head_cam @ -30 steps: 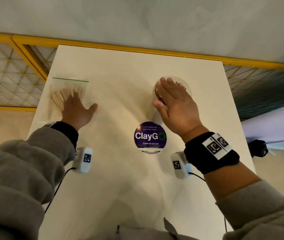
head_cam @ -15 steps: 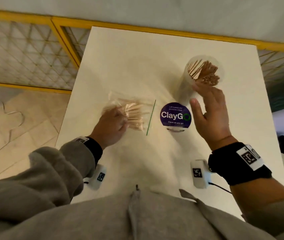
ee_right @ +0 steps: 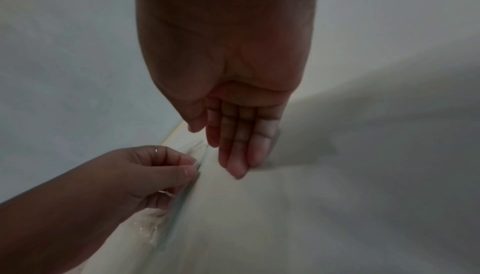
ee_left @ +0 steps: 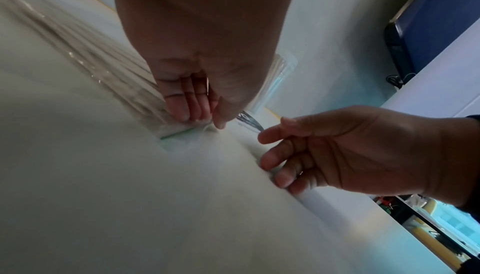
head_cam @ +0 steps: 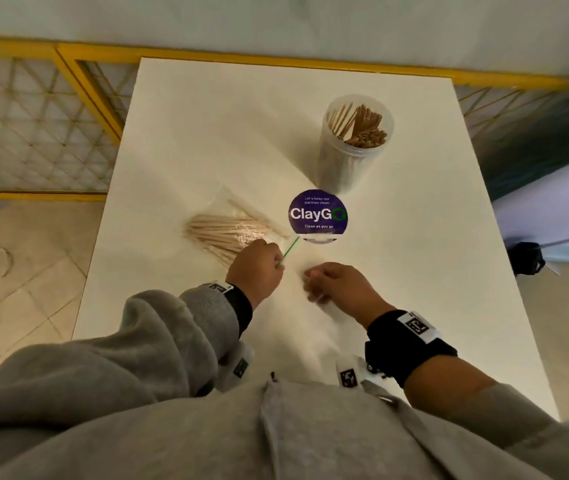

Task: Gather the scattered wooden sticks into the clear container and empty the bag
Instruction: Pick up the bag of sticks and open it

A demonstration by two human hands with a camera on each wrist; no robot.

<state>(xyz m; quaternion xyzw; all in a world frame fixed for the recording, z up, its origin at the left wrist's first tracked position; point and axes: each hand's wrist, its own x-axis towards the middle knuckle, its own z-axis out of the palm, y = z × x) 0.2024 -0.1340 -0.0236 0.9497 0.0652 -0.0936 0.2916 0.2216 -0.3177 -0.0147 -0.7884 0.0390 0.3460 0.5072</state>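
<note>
The left hand [head_cam: 257, 268] now pinches the green-striped mouth edge of the bag [head_cam: 238, 223], thumb and curled fingers [ee_left: 182, 101] closed on the plastic at its near right corner; half a second ago it lay over the bag's left part, and a second ago it lay flat on the bag at the far left of the table [head_cam: 414, 271]. The right hand [head_cam: 338, 287] has left the clear container [head_cam: 352, 150], where it was a moment ago, and now sits just right of the left hand, close to the bag's mouth but apart from it. Its fingers [ee_right: 241, 144] are fairly straight and relaxed, tips down at the table, holding nothing

The bag now lies left of the round purple ClayGo sticker [head_cam: 317, 213], its green strip [head_cam: 290, 247] running toward the sticker's near edge; earlier it lay farther left. The wooden sticks [head_cam: 220, 232] inside it lie bundled, pointing left and right. The clear container stands upright beyond the sticker, on the far right part of the table, uncovered, with darker sticks [head_cam: 362, 128] leaning inside it

A yellow railing [head_cam: 78, 60] runs past the table's far side
</note>
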